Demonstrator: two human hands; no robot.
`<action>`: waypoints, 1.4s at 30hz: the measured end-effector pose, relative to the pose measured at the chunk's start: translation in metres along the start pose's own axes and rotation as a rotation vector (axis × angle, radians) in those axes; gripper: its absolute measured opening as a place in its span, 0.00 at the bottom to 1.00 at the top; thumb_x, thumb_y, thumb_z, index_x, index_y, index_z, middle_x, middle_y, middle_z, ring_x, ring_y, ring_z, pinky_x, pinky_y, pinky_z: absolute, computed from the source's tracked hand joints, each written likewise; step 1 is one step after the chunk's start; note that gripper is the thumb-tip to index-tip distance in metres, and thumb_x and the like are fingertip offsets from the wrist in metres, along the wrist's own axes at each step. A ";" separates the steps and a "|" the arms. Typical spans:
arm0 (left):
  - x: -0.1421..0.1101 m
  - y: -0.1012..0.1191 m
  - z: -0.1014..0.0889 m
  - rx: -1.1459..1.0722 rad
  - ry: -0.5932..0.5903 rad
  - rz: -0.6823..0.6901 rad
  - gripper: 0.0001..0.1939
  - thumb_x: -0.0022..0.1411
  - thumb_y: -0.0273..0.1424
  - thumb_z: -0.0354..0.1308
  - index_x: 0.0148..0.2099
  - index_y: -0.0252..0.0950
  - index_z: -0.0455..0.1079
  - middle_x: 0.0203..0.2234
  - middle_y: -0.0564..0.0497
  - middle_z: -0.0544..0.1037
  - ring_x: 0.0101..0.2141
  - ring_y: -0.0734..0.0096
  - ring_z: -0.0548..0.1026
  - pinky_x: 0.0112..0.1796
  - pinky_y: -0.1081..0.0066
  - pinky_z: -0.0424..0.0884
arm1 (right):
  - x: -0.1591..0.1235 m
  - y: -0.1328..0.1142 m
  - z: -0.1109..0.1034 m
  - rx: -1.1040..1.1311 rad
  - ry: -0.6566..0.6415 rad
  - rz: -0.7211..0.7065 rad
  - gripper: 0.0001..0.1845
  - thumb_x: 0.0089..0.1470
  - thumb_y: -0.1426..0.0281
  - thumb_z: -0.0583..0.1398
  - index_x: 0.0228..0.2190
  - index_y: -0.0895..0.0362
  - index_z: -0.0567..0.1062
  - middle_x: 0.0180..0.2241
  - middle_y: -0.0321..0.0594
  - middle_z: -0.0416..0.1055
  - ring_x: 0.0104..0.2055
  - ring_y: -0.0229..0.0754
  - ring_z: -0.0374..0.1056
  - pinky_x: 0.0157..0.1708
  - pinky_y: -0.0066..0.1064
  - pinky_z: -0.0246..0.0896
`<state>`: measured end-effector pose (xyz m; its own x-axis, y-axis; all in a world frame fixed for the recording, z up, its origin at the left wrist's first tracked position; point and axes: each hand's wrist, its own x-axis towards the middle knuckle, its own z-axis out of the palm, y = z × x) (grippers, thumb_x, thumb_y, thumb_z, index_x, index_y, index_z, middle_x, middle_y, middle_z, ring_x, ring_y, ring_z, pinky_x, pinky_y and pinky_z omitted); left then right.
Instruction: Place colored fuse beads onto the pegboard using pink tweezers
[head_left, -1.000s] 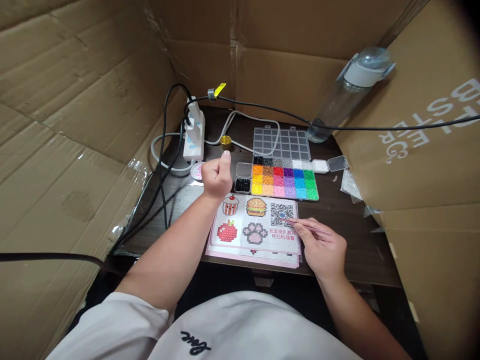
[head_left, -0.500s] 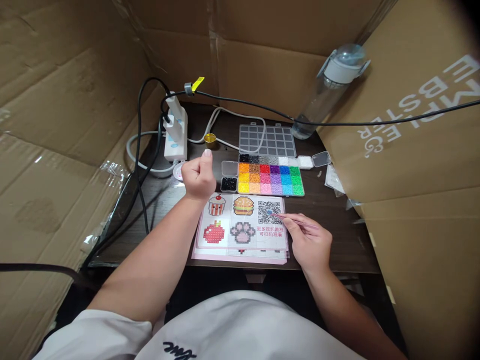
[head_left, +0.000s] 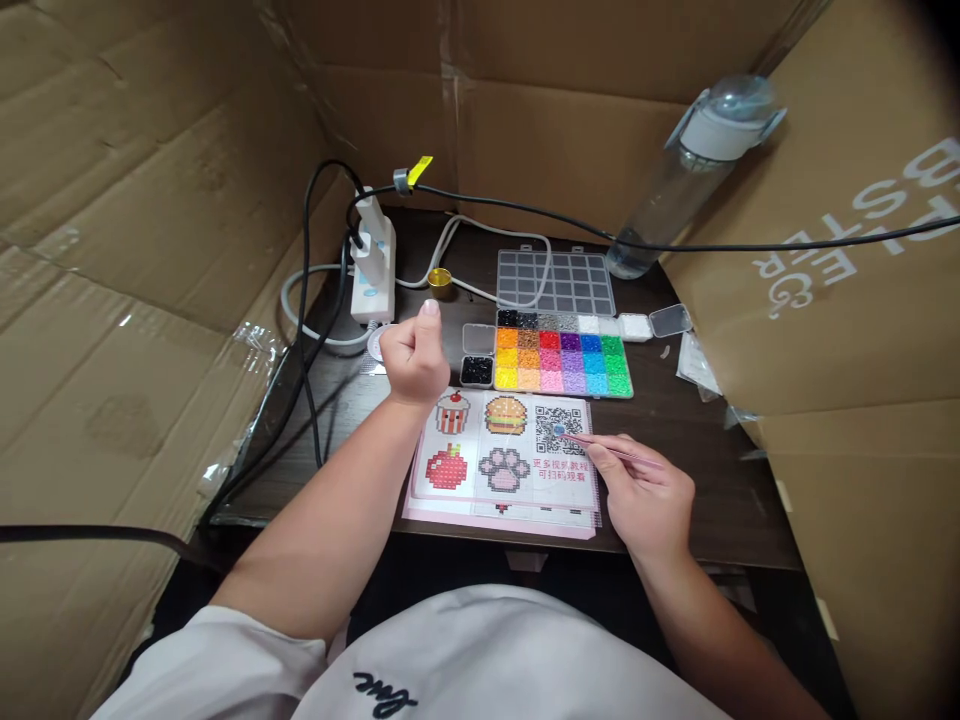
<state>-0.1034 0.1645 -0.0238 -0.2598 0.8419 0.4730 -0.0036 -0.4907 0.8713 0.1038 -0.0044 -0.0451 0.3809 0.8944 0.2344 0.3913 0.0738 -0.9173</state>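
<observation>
Pink tweezers (head_left: pixel 621 452) are pinched in our right hand (head_left: pixel 651 500), tips over the QR code on the pattern sheet (head_left: pixel 504 465). Our left hand (head_left: pixel 418 357) is curled into a fist, thumb up, and we can't tell if anything's inside. Just beyond the sheet we've got the open bead box (head_left: pixel 562 355), rainbow colours and all, with a little tub of black beads (head_left: pixel 477 371) right beside it.

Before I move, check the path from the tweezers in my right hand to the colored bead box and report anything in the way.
Nothing visible stands between the tweezers in your right hand and the bead box; only the flat pattern sheet and tabletop lie below.
</observation>
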 end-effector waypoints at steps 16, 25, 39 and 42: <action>0.001 0.020 0.004 -0.154 0.032 -0.061 0.34 0.60 0.51 0.54 0.18 0.38 0.39 0.10 0.59 0.43 0.13 0.83 0.44 0.15 0.68 0.39 | 0.001 -0.001 0.001 0.023 0.026 0.011 0.06 0.52 0.71 0.65 0.34 0.51 0.83 0.34 0.40 0.81 0.34 0.43 0.75 0.33 0.33 0.71; -0.001 0.021 0.004 -0.153 0.018 -0.052 0.35 0.59 0.50 0.56 0.17 0.38 0.40 0.10 0.59 0.43 0.12 0.84 0.44 0.16 0.68 0.38 | 0.001 0.000 0.000 0.037 0.002 0.019 0.06 0.53 0.71 0.65 0.34 0.52 0.83 0.34 0.40 0.81 0.34 0.43 0.75 0.32 0.32 0.71; 0.003 0.016 0.002 -0.155 0.029 -0.070 0.34 0.59 0.48 0.57 0.17 0.38 0.40 0.10 0.60 0.44 0.12 0.85 0.45 0.16 0.70 0.39 | 0.003 0.002 0.002 0.099 -0.010 0.104 0.07 0.54 0.67 0.64 0.34 0.54 0.83 0.36 0.43 0.81 0.38 0.45 0.77 0.40 0.37 0.73; 0.003 0.016 0.001 -0.149 0.026 -0.076 0.34 0.59 0.46 0.59 0.17 0.38 0.40 0.10 0.60 0.45 0.13 0.85 0.46 0.16 0.71 0.39 | 0.003 0.001 0.003 0.134 0.015 0.113 0.08 0.53 0.66 0.65 0.34 0.54 0.83 0.36 0.43 0.81 0.37 0.45 0.77 0.40 0.35 0.73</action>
<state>-0.1032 0.1594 -0.0088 -0.2778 0.8727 0.4015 -0.1667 -0.4555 0.8745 0.1024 -0.0005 -0.0464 0.4287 0.8939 0.1309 0.2302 0.0320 -0.9726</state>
